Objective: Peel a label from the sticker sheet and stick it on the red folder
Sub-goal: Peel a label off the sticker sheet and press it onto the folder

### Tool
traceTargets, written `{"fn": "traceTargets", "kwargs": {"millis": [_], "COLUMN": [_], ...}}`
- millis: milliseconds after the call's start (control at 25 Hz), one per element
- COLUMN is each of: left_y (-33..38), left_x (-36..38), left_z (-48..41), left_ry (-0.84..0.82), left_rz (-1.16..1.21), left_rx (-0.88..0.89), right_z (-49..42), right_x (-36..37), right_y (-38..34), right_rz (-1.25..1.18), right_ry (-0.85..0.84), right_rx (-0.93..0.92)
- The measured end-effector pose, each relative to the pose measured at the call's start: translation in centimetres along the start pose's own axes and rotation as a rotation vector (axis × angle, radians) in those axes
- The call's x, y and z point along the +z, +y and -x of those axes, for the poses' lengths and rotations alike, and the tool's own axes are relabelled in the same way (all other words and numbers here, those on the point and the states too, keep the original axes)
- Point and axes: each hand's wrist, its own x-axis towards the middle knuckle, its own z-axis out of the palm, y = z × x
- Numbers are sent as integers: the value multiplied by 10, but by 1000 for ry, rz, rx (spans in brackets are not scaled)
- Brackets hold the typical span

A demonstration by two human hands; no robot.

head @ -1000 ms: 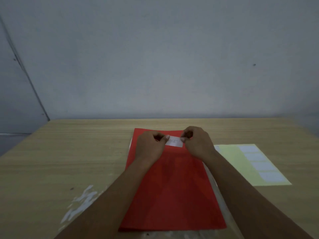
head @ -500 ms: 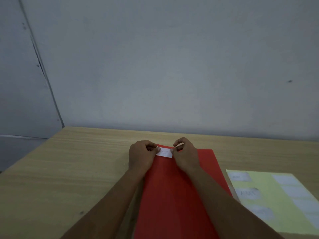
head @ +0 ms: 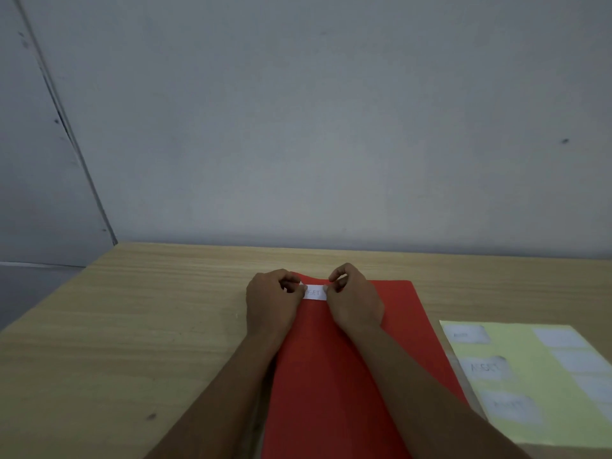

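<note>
Left hand point(head: 273, 301) and right hand point(head: 354, 299) pinching the white label point(head: 314, 292) by its ends, lowering it at the red folder point(head: 334, 376) far edge, sticker sheet point(head: 543, 385) lying right of folder; best laying it flat, then pressing from centre outward

label point(head: 314, 292) on folder point(head: 334, 376), sticker sheet point(head: 530, 382) right, on table point(head: 132, 326)

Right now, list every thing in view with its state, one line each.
label: held at both ends, over the folder's far end; stuck or not, cannot tell
red folder: closed, flat on the table
sticker sheet: flat, right of the folder, several labels on it
left hand: pinching the label's left end
right hand: pinching its right end
table: bears the folder and the sheet
</note>
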Motion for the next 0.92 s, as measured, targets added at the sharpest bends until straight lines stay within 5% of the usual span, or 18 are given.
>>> {"fn": "traceTargets", "kwargs": {"millis": [600,920], "left_y": [-1,-3], "left_x": [-4,-6], "left_z": [-3,2], "left_ry": [-94,-170], "left_rz": [-171,-214], "left_rx": [44,77], "right_z": [2,1], "right_x": [1,-13], "right_y": [3,20], "right_rz": [64,136], "right_ry": [5,-196], "right_rx": [-88,-294]}}
